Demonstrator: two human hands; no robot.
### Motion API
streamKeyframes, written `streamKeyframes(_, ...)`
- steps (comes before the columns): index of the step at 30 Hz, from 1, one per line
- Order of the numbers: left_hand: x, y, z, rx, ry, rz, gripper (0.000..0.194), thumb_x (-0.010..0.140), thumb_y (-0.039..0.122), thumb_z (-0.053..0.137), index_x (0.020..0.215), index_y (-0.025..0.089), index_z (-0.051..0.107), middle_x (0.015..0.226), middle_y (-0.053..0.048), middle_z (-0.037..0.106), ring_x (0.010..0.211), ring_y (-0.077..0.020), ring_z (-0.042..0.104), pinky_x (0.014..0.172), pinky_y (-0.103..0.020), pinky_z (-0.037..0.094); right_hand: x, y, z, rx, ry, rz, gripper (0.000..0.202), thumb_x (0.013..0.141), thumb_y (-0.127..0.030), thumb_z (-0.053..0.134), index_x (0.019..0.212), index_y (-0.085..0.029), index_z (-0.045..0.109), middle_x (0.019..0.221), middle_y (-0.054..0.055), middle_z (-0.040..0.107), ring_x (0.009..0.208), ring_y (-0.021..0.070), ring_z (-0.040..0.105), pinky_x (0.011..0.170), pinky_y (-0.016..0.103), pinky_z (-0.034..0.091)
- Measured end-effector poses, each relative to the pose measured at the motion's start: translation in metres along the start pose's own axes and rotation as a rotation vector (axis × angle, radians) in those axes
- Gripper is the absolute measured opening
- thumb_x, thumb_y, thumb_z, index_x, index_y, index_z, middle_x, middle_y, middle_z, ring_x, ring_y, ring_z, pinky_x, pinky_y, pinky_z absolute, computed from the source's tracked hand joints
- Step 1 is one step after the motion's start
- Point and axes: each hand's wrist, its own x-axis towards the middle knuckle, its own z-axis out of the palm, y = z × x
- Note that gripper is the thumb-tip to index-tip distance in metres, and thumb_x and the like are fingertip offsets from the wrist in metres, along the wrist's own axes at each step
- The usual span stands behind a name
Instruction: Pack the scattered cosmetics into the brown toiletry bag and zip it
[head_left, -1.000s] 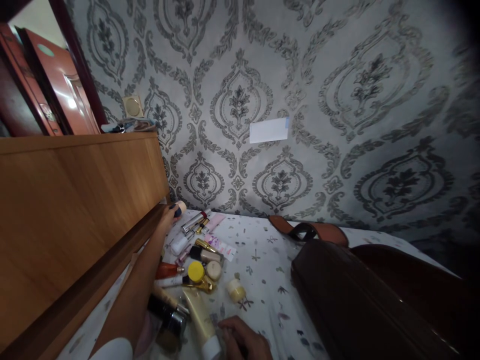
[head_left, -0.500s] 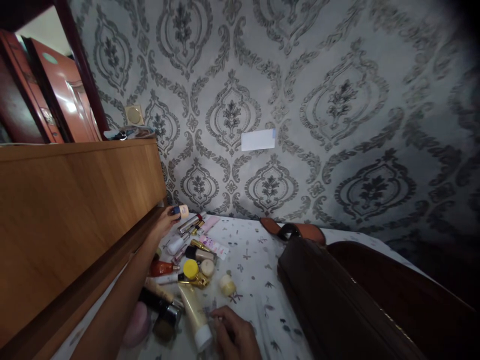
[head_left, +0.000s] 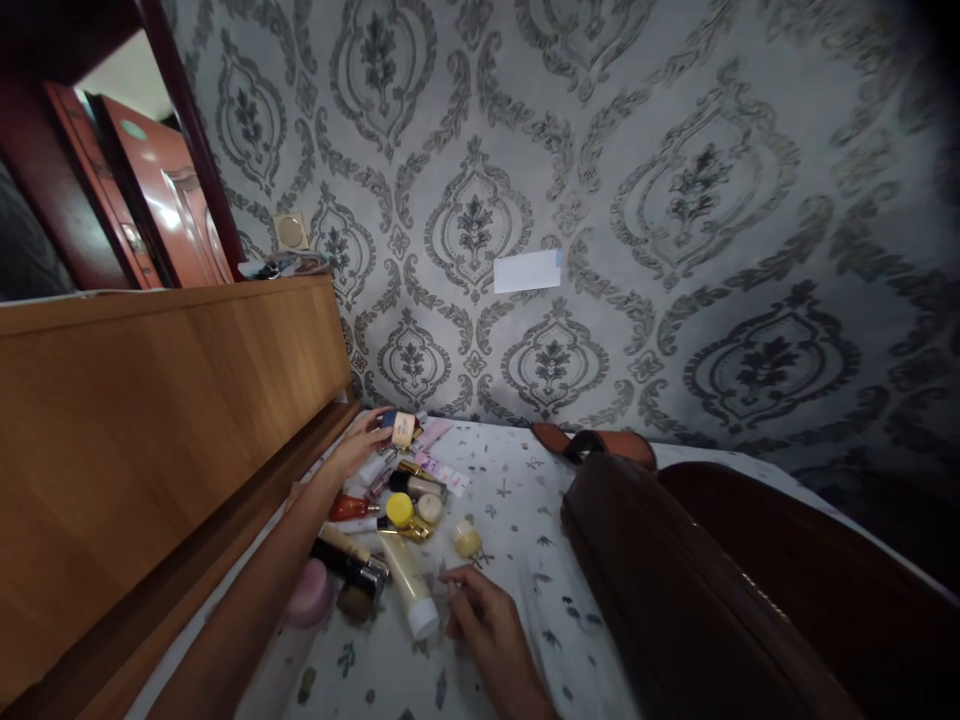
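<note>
My left hand is closed on a small cosmetic bottle with a dark blue cap and a beige body, over the far end of a pile of cosmetics. Just right of a cream-coloured squeeze tube with a white cap is my right hand, its fingers loosely bent and thumb apart, with nothing visible in them. Beyond that hand sits a small pale-yellow jar. The pile also holds a yellow round lid, an orange-red bottle, a pink round case and a brush.
A dark brown leather bag fills the right side, its tan strap towards the wall. On the left rises a wooden headboard. Patterned white cloth lies under everything, and a papered wall closes off the back.
My left hand has brought the cosmetic bottle slightly right, over the far end of the pile. The whole view has shifted a little; my right hand stays beside the tube.
</note>
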Motion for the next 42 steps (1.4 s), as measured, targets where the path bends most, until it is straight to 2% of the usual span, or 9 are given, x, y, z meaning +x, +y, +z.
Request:
streamKeyframes(8, -0.041, 0.019, 0.037, 0.088, -0.123, -0.03, 0.059, 0.068, 0.035, 0.084, 0.123, 0.022, 0.067, 0.116, -0.008, 0.067, 0.093, -0.0194, 0.062, 0.072, -0.025, 0.047, 0.008, -0.01, -0.005, 0.299, 0.105, 0.126, 0.051, 0.066, -0.061, 0.076, 0.087, -0.015, 0.072, 0.056, 0.002, 0.064, 0.056, 0.0169, 0.056, 0.056, 0.028, 0.041)
streamKeyframes(14, -0.074, 0.026, 0.067, 0.191, -0.299, -0.067, 0.06, 0.076, 0.037, 0.079, 0.132, 0.024, 0.061, 0.115, -0.006, 0.066, 0.091, -0.0176, 0.061, 0.068, -0.023, 0.045, 0.007, -0.023, -0.014, 0.688, 0.131, 0.331, 0.059, 0.054, -0.055, 0.09, 0.094, -0.017, 0.072, 0.08, 0.005, 0.074, 0.066, 0.016, 0.066, 0.054, 0.023, 0.043)
streamKeyframes(19, -0.1, 0.027, 0.091, 0.24, -0.4, -0.095, 0.057, 0.078, 0.043, 0.077, 0.13, 0.024, 0.062, 0.123, -0.006, 0.065, 0.11, -0.0242, 0.059, 0.084, -0.028, 0.047, -0.011, -0.032, -0.022, 0.817, 0.078, 0.343, 0.062, 0.065, -0.053, 0.087, 0.114, -0.021, 0.068, 0.098, 0.006, 0.075, 0.084, 0.0196, 0.072, 0.061, 0.025, 0.051)
streamKeyframes(23, -0.117, 0.022, 0.11, 0.273, -0.465, -0.105, 0.054, 0.081, 0.046, 0.074, 0.129, 0.023, 0.064, 0.125, -0.008, 0.065, 0.116, -0.0294, 0.058, 0.093, -0.034, 0.046, -0.028, -0.026, -0.026, 0.904, 0.076, 0.303, 0.049, 0.074, -0.051, 0.082, 0.111, -0.024, 0.065, 0.102, 0.004, 0.074, 0.091, 0.0202, 0.073, 0.065, 0.026, 0.053)
streamKeyframes(26, -0.124, 0.012, 0.121, 0.249, -0.511, -0.129, 0.054, 0.082, 0.048, 0.073, 0.129, 0.022, 0.064, 0.124, -0.009, 0.066, 0.116, -0.0302, 0.059, 0.094, -0.035, 0.046, -0.036, -0.021, -0.029, 0.934, 0.089, 0.311, 0.04, 0.081, -0.048, 0.076, 0.108, -0.022, 0.065, 0.102, 0.005, 0.074, 0.09, 0.0193, 0.073, 0.065, 0.025, 0.054)
streamKeyframes(29, -0.128, -0.001, 0.128, 0.267, -0.497, -0.117, 0.055, 0.083, 0.052, 0.071, 0.127, 0.02, 0.065, 0.118, -0.009, 0.068, 0.107, -0.0278, 0.062, 0.088, -0.033, 0.049, -0.038, -0.018, -0.031, 0.953, 0.085, 0.32, 0.036, 0.086, -0.048, 0.072, 0.107, -0.019, 0.066, 0.099, 0.006, 0.075, 0.082, 0.0177, 0.073, 0.064, 0.025, 0.054)
streamKeyframes(34, -0.134, -0.018, 0.134, 0.327, -0.416, -0.071, 0.061, 0.086, 0.064, 0.06, 0.125, 0.018, 0.065, 0.106, -0.008, 0.07, 0.082, -0.0203, 0.061, 0.067, -0.027, 0.048, -0.037, -0.015, -0.035, 0.988, 0.088, 0.348, 0.036, 0.088, -0.046, 0.069, 0.106, -0.016, 0.066, 0.091, 0.005, 0.075, 0.074, 0.0156, 0.073, 0.064, 0.023, 0.054)
streamKeyframes(38, -0.138, -0.021, 0.137, 0.371, -0.359, -0.046, 0.066, 0.089, 0.069, 0.05, 0.124, 0.016, 0.067, 0.101, -0.008, 0.07, 0.081, -0.0208, 0.061, 0.071, -0.029, 0.049, -0.037, -0.013, -0.035, 0.992, 0.092, 0.345, 0.032, 0.089, -0.044, 0.068, 0.104, -0.017, 0.066, 0.092, 0.005, 0.075, 0.076, 0.0159, 0.073, 0.066, 0.023, 0.054)
streamKeyframes(42, -0.14, -0.02, 0.138, 0.401, -0.364, -0.008, 0.067, 0.091, 0.07, 0.044, 0.125, 0.017, 0.067, 0.106, -0.008, 0.071, 0.088, -0.0226, 0.063, 0.081, -0.031, 0.05, -0.037, -0.013, -0.036, 0.968, 0.092, 0.333, 0.03, 0.091, -0.044, 0.066, 0.102, -0.016, 0.066, 0.091, 0.007, 0.074, 0.076, 0.0158, 0.073, 0.067, 0.024, 0.054)
